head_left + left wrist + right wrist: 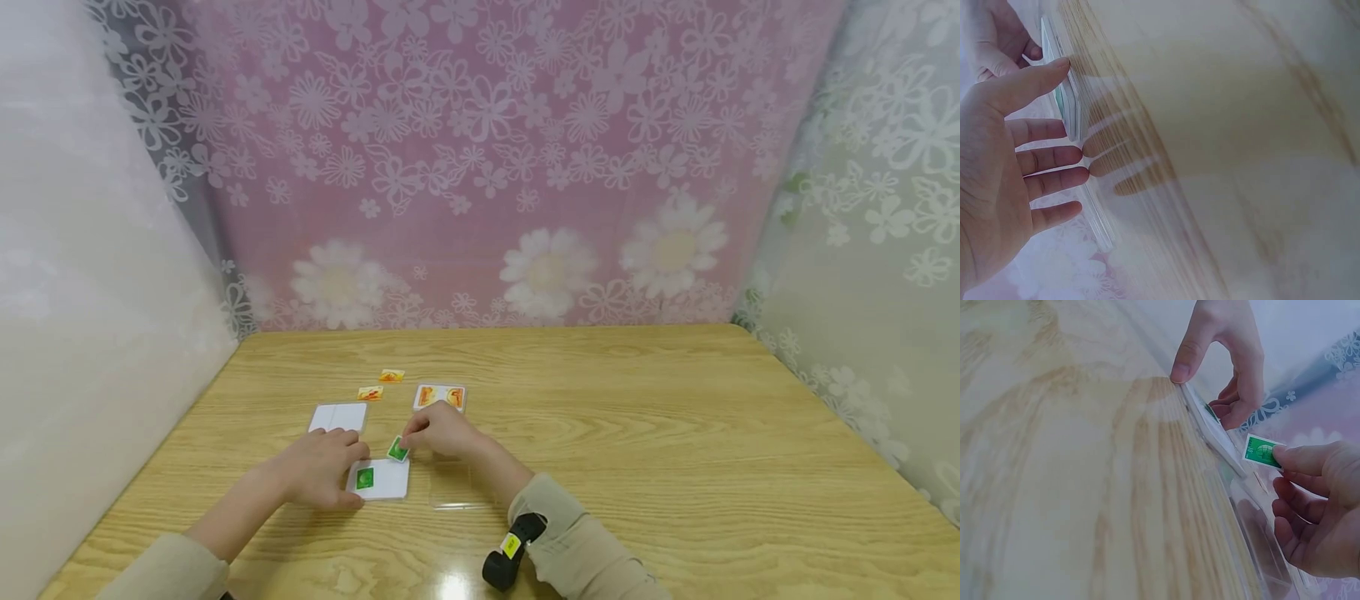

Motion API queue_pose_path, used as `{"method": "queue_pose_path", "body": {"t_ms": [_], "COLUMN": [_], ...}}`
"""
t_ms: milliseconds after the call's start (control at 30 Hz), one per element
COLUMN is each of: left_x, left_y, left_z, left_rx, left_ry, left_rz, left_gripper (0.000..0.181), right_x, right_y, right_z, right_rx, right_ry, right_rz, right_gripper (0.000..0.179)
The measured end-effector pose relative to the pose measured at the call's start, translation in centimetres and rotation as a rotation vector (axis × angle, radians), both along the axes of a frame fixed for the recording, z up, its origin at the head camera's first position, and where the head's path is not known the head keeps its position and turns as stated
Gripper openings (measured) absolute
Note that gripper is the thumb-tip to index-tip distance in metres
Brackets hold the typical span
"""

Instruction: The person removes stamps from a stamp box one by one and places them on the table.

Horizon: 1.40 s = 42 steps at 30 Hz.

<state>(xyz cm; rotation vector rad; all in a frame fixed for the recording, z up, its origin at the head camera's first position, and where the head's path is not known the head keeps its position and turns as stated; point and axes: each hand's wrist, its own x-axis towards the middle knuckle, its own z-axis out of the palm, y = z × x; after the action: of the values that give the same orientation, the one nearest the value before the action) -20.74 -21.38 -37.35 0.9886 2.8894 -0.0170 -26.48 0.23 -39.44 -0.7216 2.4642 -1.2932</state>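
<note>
My right hand (442, 429) pinches a small green stamp (1261, 450) with a white border between thumb and forefinger, tilted just above the far right corner of a flat white case (390, 481). A second green stamp (364, 477) lies on the left part of that case. My left hand (322, 467) holds the case at its left end, thumb at the near edge and forefinger at the far side. In the left wrist view its other fingers (1054, 155) stretch out past the case.
Another white case (339, 417) lies behind my left hand. Beyond are two loose orange pieces (371, 393) and a case with orange pictures (441, 395), partly behind my right hand. A transparent case (450, 505) lies under my right forearm. Patterned curtains (480, 167) border the wooden table (675, 433).
</note>
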Motion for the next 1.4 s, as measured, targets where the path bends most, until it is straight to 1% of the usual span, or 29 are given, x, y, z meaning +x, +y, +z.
{"method": "queue_pose_path", "body": {"t_ms": [233,533,633,900,1133,1267,1400], "left_x": [0.2,0.1,0.1,0.3,0.3,0.3,0.3], "left_y": [0.0,0.2,0.2,0.0,0.0,0.0,0.0], "left_z": [0.2,0.3,0.3,0.2,0.2,0.3,0.2], "left_rx": [-0.004,-0.014,-0.018,-0.004,-0.002,-0.002,-0.01], "left_ry": [-0.009,0.022,0.025,0.013,0.023,0.027,0.046], "left_rz": [0.008,-0.003,-0.001,0.007,0.006,-0.002,-0.011], "left_gripper": [0.055,0.055,0.055,0.055,0.054,0.054,0.053], "right_x": [-0.5,-0.7,-0.8,-0.7,-0.5,-0.3,-0.1], "right_y": [0.0,-0.3,-0.4,-1.0,-1.4,-1.6,-1.6], "right_z": [-0.3,-0.4,-0.5,-0.9,-1.1,-1.0,-1.0], "right_rx": [-0.055,-0.067,-0.047,0.031,0.179,0.242,0.269], "right_ry": [-0.051,-0.067,-0.044,0.048,0.182,0.223,0.256], "right_rz": [-0.059,-0.143,-0.156,-0.158,-0.169,-0.172,-0.171], "right_gripper": [0.008,0.009,0.009,0.011,0.014,0.016,0.017]}}
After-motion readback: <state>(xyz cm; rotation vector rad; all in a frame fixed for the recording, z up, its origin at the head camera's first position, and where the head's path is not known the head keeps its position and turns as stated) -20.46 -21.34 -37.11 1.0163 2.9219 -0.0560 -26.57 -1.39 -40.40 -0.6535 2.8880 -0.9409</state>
